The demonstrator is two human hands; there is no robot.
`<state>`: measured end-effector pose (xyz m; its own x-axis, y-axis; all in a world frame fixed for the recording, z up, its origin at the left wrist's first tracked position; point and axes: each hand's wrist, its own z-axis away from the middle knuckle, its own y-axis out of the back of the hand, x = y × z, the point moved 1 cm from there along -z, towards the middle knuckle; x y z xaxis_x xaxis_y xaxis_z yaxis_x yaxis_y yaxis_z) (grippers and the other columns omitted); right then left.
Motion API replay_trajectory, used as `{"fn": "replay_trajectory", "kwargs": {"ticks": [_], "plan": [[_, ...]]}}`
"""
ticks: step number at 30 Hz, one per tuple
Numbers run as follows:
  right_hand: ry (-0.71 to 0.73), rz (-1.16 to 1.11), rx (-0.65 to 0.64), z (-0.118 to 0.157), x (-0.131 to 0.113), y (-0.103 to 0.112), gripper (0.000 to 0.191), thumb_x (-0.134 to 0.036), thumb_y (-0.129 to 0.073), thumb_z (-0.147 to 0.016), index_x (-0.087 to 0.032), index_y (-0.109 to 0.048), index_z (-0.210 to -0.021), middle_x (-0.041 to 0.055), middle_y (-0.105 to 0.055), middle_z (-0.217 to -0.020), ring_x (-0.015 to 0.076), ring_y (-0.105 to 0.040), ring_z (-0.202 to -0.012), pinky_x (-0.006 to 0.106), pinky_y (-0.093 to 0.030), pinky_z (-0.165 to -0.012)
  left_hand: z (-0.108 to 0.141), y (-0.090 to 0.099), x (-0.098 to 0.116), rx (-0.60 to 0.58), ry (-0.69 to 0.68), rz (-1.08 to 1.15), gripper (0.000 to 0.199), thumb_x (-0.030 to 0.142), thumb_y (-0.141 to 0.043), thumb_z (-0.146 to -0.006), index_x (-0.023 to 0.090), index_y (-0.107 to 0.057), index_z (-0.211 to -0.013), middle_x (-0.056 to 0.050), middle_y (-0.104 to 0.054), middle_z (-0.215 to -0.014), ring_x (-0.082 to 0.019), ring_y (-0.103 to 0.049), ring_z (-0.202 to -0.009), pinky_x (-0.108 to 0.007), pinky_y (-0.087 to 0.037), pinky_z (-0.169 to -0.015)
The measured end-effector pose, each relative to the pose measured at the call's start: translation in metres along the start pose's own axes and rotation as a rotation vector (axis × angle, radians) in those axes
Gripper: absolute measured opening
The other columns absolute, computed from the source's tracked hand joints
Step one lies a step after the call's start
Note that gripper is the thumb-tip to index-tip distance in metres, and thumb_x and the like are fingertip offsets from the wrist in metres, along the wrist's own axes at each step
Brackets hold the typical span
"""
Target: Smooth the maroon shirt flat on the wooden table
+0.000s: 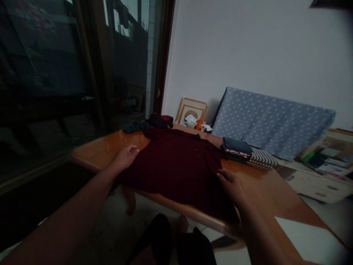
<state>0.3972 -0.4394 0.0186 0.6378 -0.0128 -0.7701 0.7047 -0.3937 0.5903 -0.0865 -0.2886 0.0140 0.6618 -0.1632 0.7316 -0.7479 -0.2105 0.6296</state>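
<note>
A dark maroon shirt (176,165) lies spread over the near part of a wooden table (259,184), and its lower right part reaches the front edge. At the shirt's left edge is my left hand (127,157), its fingers loosely bent and apart, touching or very close to the cloth. My right hand (231,183) rests against the right edge of the shirt with its fingers stretched inward over the fabric. Neither hand visibly lifts the cloth. Small pale specks show on the shirt's upper middle.
Folded clothes (237,149), with a striped piece (261,157) beside them, sit right of the shirt. Dark crumpled clothing (158,120) lies at the far left corner. Behind stand picture frames (193,106) and a dotted blue cloth (270,121). A white sheet (309,239) is at lower right.
</note>
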Motion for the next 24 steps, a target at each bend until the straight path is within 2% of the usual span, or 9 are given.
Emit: {"fn": "replay_trajectory", "kwargs": {"ticks": [5, 9, 14, 19, 21, 24], "plan": [[-0.055, -0.009, 0.129, 0.044, 0.017, 0.023, 0.038, -0.041, -0.053, -0.089, -0.017, -0.071, -0.113, 0.0100, -0.074, -0.114, 0.0241, -0.068, -0.107, 0.033, -0.051, -0.095, 0.050, 0.011, -0.013, 0.099, 0.040, -0.087, 0.042, 0.050, -0.054, -0.087, 0.021, -0.066, -0.115, -0.007, -0.074, -0.108, -0.023, -0.070, -0.100, -0.034, -0.053, -0.090], [-0.096, 0.059, 0.186, 0.074, 0.026, 0.038, 0.038, -0.041, -0.053, -0.086, -0.017, -0.072, -0.109, 0.0109, -0.074, -0.112, 0.0244, -0.068, -0.106, 0.032, -0.052, -0.092, 0.079, 0.016, -0.013, 0.151, 0.046, -0.061, 0.041, 0.050, -0.052, -0.087, 0.021, -0.067, -0.111, -0.007, -0.074, -0.108, -0.025, -0.070, -0.100, -0.035, -0.054, -0.090], [-0.077, 0.142, 0.076, 0.098, 0.036, 0.038, 0.039, -0.043, -0.053, -0.086, -0.019, -0.071, -0.111, 0.0094, -0.074, -0.109, 0.0247, -0.069, -0.101, 0.034, -0.052, -0.090, 0.104, 0.017, -0.010, 0.246, 0.048, 0.025, 0.035, 0.041, -0.049, -0.091, 0.022, -0.064, -0.115, -0.007, -0.072, -0.114, -0.023, -0.068, -0.105, -0.036, -0.053, -0.095], [0.048, 0.256, -0.024, 0.108, 0.038, 0.030, 0.037, -0.040, -0.057, -0.082, -0.023, -0.071, -0.112, 0.0091, -0.070, -0.113, 0.0260, -0.065, -0.106, 0.037, -0.050, -0.095, 0.116, 0.015, -0.017, 0.267, 0.018, 0.121, 0.033, 0.031, -0.044, -0.094, 0.020, -0.059, -0.120, -0.009, -0.071, -0.120, -0.020, -0.067, -0.111, -0.034, -0.051, -0.100], [0.068, 0.293, -0.032, 0.111, 0.034, 0.028, 0.037, -0.042, -0.059, -0.081, -0.023, -0.072, -0.111, 0.0101, -0.069, -0.112, 0.0267, -0.065, -0.104, 0.038, -0.049, -0.095, 0.120, 0.016, -0.015, 0.248, 0.026, 0.094, 0.032, 0.033, -0.045, -0.095, 0.020, -0.058, -0.121, -0.010, -0.071, -0.120, -0.020, -0.067, -0.112, -0.034, -0.050, -0.100], [0.015, 0.309, 0.011, 0.115, 0.025, 0.026, 0.038, -0.050, -0.063, -0.080, -0.023, -0.072, -0.105, 0.0106, -0.069, -0.105, 0.0271, -0.066, -0.099, 0.038, -0.050, -0.091, 0.127, 0.017, -0.001, 0.202, 0.011, -0.061, 0.035, 0.043, -0.049, -0.095, 0.022, -0.059, -0.121, -0.009, -0.069, -0.122, -0.023, -0.064, -0.116, -0.037, -0.048, -0.100]]}}
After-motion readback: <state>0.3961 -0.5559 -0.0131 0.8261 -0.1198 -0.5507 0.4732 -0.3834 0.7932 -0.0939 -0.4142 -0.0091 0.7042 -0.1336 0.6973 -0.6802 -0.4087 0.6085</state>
